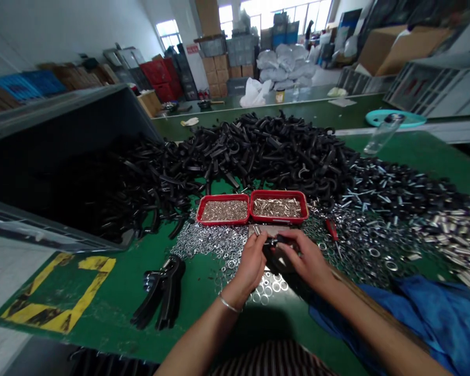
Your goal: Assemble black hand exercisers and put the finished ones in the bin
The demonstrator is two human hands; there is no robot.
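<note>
Black piece [272, 242] with bright metal, pinched right between two hands!
Here it is, dark with a silvery glint near its middle, left hand [254, 257] on one side, right hand [308, 257] on the other; a small silver tube [257, 230] pokes up, tilted, beside the left fingertips, and fingers hide much of the rest.

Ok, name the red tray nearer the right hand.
The right red tray, beyond the right hand, holding slender metal pieces; the left red tray is farther off, with finer bits.
</note>
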